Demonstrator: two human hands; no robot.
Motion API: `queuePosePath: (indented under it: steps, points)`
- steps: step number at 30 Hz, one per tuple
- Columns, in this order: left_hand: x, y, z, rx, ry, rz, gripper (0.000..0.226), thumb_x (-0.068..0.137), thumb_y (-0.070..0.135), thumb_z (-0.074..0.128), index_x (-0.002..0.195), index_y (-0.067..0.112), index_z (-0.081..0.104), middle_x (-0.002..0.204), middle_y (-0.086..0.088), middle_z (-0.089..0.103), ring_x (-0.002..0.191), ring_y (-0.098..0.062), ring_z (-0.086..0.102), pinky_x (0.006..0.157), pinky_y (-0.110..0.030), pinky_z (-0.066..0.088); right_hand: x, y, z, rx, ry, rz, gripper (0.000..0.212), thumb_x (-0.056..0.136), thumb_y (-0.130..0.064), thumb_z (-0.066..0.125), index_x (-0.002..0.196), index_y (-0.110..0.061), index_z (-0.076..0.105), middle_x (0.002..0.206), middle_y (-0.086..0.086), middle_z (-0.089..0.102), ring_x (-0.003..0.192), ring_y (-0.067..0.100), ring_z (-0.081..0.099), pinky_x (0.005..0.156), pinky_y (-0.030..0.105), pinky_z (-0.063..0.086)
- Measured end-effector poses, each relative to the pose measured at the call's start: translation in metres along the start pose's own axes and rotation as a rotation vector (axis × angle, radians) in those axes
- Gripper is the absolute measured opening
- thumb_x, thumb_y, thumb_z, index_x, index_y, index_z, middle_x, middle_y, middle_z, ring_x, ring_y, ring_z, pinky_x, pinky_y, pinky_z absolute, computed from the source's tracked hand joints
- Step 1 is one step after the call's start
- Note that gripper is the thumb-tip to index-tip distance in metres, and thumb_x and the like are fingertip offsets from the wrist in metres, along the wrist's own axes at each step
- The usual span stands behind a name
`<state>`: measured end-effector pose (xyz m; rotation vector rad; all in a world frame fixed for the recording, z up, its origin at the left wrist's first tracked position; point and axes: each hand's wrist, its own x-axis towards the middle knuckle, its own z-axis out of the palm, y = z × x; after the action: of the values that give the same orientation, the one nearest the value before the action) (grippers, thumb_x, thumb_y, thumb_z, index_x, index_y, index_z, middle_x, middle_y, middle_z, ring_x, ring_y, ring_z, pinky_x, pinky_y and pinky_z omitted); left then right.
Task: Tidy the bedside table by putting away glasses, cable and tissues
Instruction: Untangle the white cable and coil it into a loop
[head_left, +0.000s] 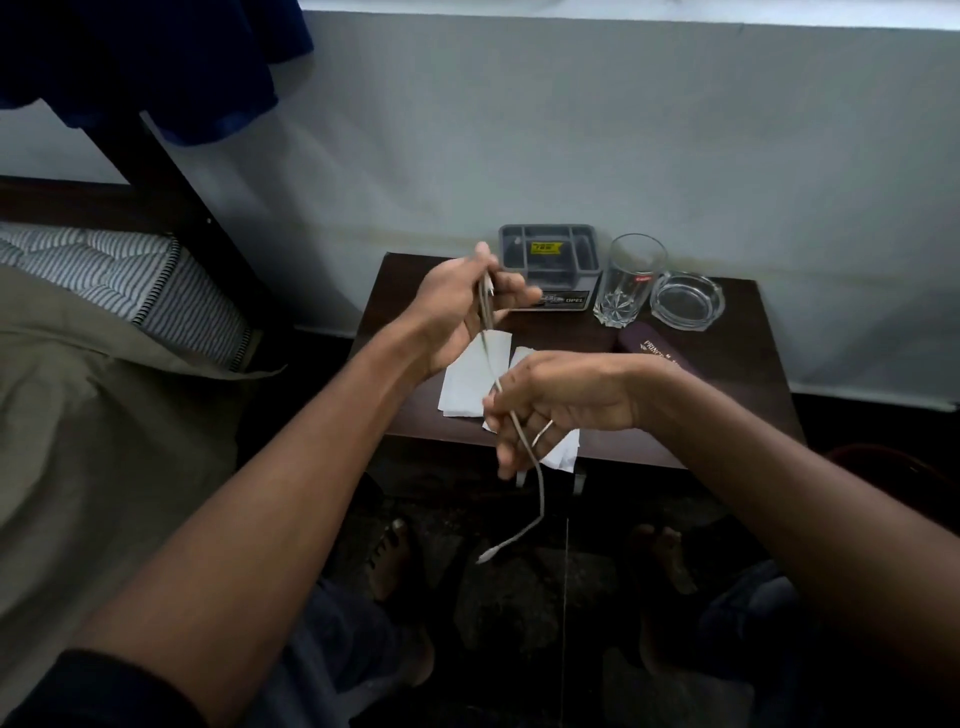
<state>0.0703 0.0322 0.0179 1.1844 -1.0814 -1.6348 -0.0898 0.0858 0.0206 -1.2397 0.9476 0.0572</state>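
A: Status of cable? Hands?

B: Cable (522, 441) was off the bench (737, 332), held in mid-frame between both hands. Left hand (462, 306) had its grip closed round one end, near the upper centre. Right hand (561, 400) pinched the cord lower down, fingers curled on it. Free end w/ plug hung below the bench edge, lower centre, over the floor.

A: Coiled yet?

B: Not yet. Cord ran roughly straight between the two grips; no loops visible. Judged as start of the winding step.

A: Tissues?

B: Tissues (467, 379) lay flat on the bench front, partly hidden behind the hands. Not put away.

A: Glasses?

B: No specs visible. A dark case (649, 343) w/ gold lettering lay right of centre, just behind the right wrist; appeared shut. Whether glasses were inside: cannot tell.

A: Storage?

B: Grey organiser tray (548, 254) at bench rear, touching wall side. Tumbler (631, 280) and ashtray (685, 301) beside it, to the right.

A: Progress?

B: Est. early. Cable in hand; tissues and possibly glasses remained.
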Motion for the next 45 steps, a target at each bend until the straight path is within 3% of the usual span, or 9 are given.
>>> queuePosePath:
  steps: [4, 7, 11, 17, 22, 31, 36, 41, 45]
  points:
    - [0.001, -0.011, -0.006, 0.782, -0.141, 0.156, 0.042, 0.113, 0.026, 0.036, 0.079, 0.014, 0.057, 0.074, -0.002, 0.077, 0.073, -0.015, 0.072, 0.082, -0.041, 0.058, -0.02, -0.005, -0.004, -0.001, -0.031, -0.076, 0.025, 0.109, -0.017, 0.054, 0.088, -0.008, 0.064, 0.062, 0.008, 0.056, 0.057, 0.021, 0.065, 0.07, 0.036, 0.062]
    - [-0.003, -0.013, -0.013, 0.858, -0.328, 0.001, 0.041, 0.112, 0.024, 0.039, 0.082, 0.003, 0.058, 0.067, -0.003, 0.072, 0.069, -0.017, 0.075, 0.081, -0.036, 0.052, -0.031, -0.001, -0.035, 0.158, 0.139, -0.146, 0.03, 0.109, -0.022, 0.052, 0.08, -0.016, 0.061, 0.056, -0.007, 0.032, 0.043, 0.006, 0.028, 0.047, 0.022, 0.043]
    - [-0.004, -0.009, -0.01, 0.519, -0.462, -0.173, 0.029, 0.104, 0.024, 0.042, 0.078, 0.014, 0.052, 0.057, -0.009, 0.055, 0.056, -0.026, 0.067, 0.101, -0.054, 0.051, -0.03, 0.016, -0.068, 0.303, 0.297, -0.196, 0.033, 0.11, -0.033, 0.049, 0.082, -0.018, 0.057, 0.055, -0.009, 0.025, 0.042, 0.006, 0.014, 0.047, 0.026, 0.017]
    - [-0.01, 0.01, -0.017, -0.231, -0.58, -0.352, 0.039, 0.108, 0.019, 0.034, 0.073, 0.016, 0.051, 0.043, 0.006, 0.033, 0.037, -0.012, 0.04, 0.12, -0.048, 0.046, -0.003, 0.016, -0.049, 0.066, 0.597, -0.396, 0.046, 0.113, -0.036, 0.047, 0.1, 0.004, 0.064, 0.055, -0.004, 0.044, 0.045, 0.01, 0.033, 0.041, 0.022, 0.037]
    - [-0.004, 0.013, -0.02, -0.792, -0.55, -0.319, 0.042, 0.109, 0.018, 0.027, 0.072, 0.013, 0.046, 0.049, 0.003, 0.027, 0.039, -0.018, 0.048, 0.114, -0.054, 0.051, 0.009, 0.016, -0.029, -0.099, 0.642, -0.342, 0.036, 0.116, -0.026, 0.038, 0.089, -0.016, 0.061, 0.065, -0.004, 0.047, 0.054, 0.015, 0.043, 0.046, 0.031, 0.046]
    - [0.007, 0.008, -0.01, -0.381, 0.014, -0.041, 0.047, 0.115, 0.03, 0.029, 0.073, 0.02, 0.048, 0.085, -0.014, 0.079, 0.095, -0.034, 0.081, 0.106, -0.045, 0.056, 0.005, 0.009, -0.008, -0.637, 0.586, -0.303, 0.034, 0.111, -0.033, 0.051, 0.09, -0.012, 0.068, 0.065, -0.005, 0.055, 0.057, 0.012, 0.052, 0.058, 0.033, 0.049]
    - [0.005, -0.007, -0.001, 0.158, 0.05, -0.061, 0.036, 0.107, 0.031, 0.036, 0.074, 0.02, 0.047, 0.079, -0.018, 0.073, 0.059, -0.025, 0.063, 0.06, -0.032, 0.044, -0.002, 0.016, -0.019, -0.865, 0.774, -0.548, 0.034, 0.099, -0.047, 0.059, 0.08, -0.023, 0.074, 0.059, -0.009, 0.061, 0.055, 0.014, 0.056, 0.058, 0.034, 0.047]
    - [-0.01, -0.011, 0.011, 0.684, -0.05, -0.007, 0.057, 0.114, 0.034, 0.03, 0.072, 0.011, 0.06, 0.058, -0.001, 0.064, 0.048, -0.01, 0.056, 0.053, -0.028, 0.041, -0.003, 0.012, -0.02, -0.97, 0.794, -0.701, 0.015, 0.098, -0.031, 0.067, 0.089, -0.027, 0.078, 0.075, -0.007, 0.075, 0.066, 0.022, 0.068, 0.061, 0.041, 0.055]
    - [-0.009, -0.013, 0.011, 0.402, -0.108, -0.16, 0.052, 0.114, 0.031, 0.032, 0.074, 0.01, 0.059, 0.051, -0.003, 0.05, 0.037, -0.017, 0.053, 0.072, -0.039, 0.061, -0.012, 0.014, -0.04, -0.695, 0.946, -0.767, 0.008, 0.095, -0.022, 0.08, 0.093, -0.015, 0.084, 0.08, -0.003, 0.079, 0.068, 0.011, 0.073, 0.063, 0.035, 0.058]
